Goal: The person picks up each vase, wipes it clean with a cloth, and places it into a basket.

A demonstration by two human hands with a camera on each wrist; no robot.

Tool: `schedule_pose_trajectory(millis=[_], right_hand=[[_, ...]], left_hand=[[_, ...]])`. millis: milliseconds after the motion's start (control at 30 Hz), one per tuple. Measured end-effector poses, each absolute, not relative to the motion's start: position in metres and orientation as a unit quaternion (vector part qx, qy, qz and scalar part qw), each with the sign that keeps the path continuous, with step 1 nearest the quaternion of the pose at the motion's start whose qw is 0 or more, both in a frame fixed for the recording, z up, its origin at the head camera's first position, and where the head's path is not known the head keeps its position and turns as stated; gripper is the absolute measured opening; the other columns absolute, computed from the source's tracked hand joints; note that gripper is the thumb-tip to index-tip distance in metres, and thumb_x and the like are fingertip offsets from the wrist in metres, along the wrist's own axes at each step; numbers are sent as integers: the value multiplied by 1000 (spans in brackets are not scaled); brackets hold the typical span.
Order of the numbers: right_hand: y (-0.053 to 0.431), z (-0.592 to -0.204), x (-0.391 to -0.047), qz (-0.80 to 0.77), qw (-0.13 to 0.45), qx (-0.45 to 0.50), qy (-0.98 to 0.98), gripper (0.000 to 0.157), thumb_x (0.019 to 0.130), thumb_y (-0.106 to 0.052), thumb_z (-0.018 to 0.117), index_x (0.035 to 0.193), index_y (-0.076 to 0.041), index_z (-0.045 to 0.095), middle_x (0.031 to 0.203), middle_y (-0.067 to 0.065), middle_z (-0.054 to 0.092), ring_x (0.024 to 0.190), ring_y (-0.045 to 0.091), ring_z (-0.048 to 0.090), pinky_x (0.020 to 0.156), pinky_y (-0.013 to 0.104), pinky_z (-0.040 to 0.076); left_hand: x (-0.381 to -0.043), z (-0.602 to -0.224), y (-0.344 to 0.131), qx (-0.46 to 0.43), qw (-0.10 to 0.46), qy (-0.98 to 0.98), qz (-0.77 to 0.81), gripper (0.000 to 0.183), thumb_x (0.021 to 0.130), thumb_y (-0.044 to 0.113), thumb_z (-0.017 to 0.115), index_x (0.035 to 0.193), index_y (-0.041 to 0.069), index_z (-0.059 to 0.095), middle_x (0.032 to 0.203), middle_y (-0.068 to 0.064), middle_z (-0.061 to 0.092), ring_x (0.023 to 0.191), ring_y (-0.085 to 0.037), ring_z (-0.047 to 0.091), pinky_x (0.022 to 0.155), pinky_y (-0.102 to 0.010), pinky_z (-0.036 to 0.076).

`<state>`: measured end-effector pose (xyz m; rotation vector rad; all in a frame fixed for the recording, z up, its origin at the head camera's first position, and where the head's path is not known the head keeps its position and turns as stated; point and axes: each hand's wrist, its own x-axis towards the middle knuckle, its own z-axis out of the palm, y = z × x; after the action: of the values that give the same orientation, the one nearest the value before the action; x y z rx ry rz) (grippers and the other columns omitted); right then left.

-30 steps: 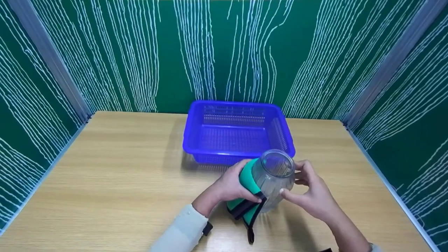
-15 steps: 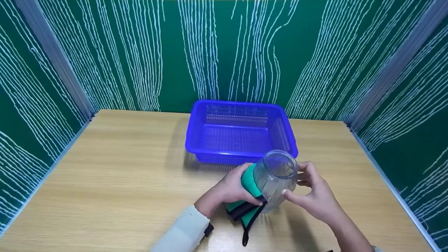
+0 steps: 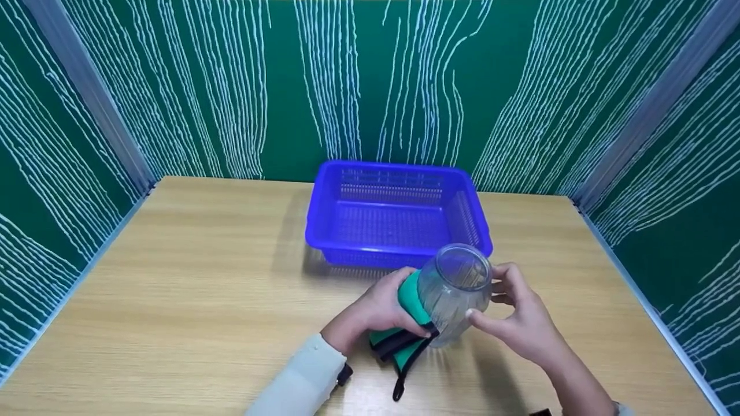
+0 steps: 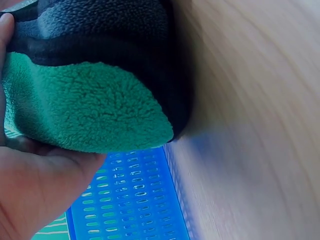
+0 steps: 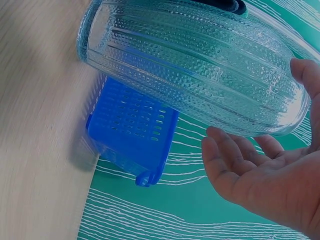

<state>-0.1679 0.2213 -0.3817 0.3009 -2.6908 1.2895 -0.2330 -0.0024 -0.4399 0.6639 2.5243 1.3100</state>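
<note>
A clear ribbed glass vase (image 3: 454,306) stands at the front middle of the table in the head view, its round mouth upward. My left hand (image 3: 378,306) grips a folded green fleece cloth (image 3: 411,293) with black edging and presses it to the vase's left side. A black loop hangs from the cloth's lower corner. On the other side, my right hand (image 3: 523,318) holds the vase between thumb and fingers near its upper part. Dimpled bands show on the glass vase (image 5: 190,65) in the right wrist view. The cloth (image 4: 95,105) hides the vase in the left wrist view.
Just behind the vase sits a blue plastic basket (image 3: 370,252) with slotted walls, and the vase's mouth overlaps its front right corner in the head view. Green walls (image 3: 289,115) with white wavy lines enclose the wooden table (image 3: 191,289) at the back and sides.
The cloth's dangling corner and loop have swung to the left. Both hands keep their places on the cloth and the vase, while the head view has shifted slightly.
</note>
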Motion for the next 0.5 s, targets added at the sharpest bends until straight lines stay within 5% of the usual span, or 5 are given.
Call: schedule_pose_trajectory(millis=[500], right_hand=[[223,-383,-169,435,79,108,-890,59,66,-24,76,112,-17,41,110,-6,51,94,8,52,80,27,45]], left_hand=[[-235,-442,-2,230,111,874,414,90,37,47,85,115,34,43,103,16,50,94,-6,47,83,-26,39]])
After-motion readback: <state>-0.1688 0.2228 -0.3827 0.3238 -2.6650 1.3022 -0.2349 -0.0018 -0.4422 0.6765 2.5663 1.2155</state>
